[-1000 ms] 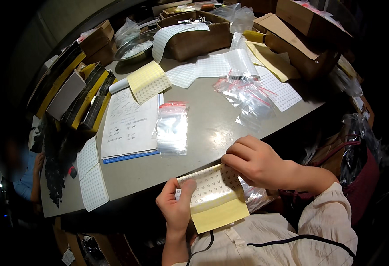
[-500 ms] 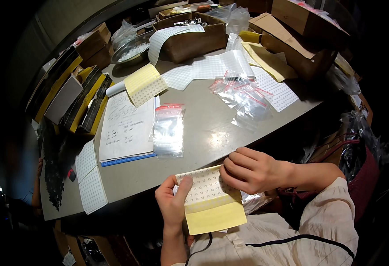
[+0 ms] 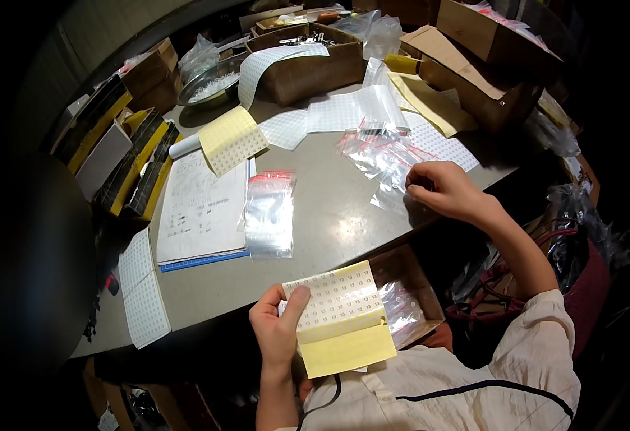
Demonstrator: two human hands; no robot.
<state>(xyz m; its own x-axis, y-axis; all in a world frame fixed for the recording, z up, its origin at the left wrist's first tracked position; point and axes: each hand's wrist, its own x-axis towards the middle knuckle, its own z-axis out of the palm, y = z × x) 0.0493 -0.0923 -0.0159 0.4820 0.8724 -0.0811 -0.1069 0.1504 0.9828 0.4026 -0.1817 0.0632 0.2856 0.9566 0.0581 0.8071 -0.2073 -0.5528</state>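
Observation:
My left hand (image 3: 277, 323) grips a yellow-backed sheet of small printed stickers (image 3: 340, 298) at its left edge, thumb on top. The sheet's lower part is a bare yellow strip. Out over the table's right side, my right hand (image 3: 448, 190) is closed with its fingers curled in a pinch; whatever may be between the fingertips is hidden. It is beside a loose pile of clear zip bags (image 3: 387, 154) with red closures. Behind the sheet, an open cardboard box (image 3: 432, 307) contains more clear bags (image 3: 401, 316).
A neat stack of clear zip bags (image 3: 270, 223) lies beside handwritten papers (image 3: 200, 208) on the grey table (image 3: 322, 194). More sticker sheets (image 3: 144, 294) lie around. Along the back stand a brown box of small parts (image 3: 307, 72), a metal bowl (image 3: 210, 90) and cartons (image 3: 466, 79).
My right hand has left the sticker sheet and moved up and right to the loose zip bags. The box behind the sheet now shows more fully. My left hand still holds the sheet.

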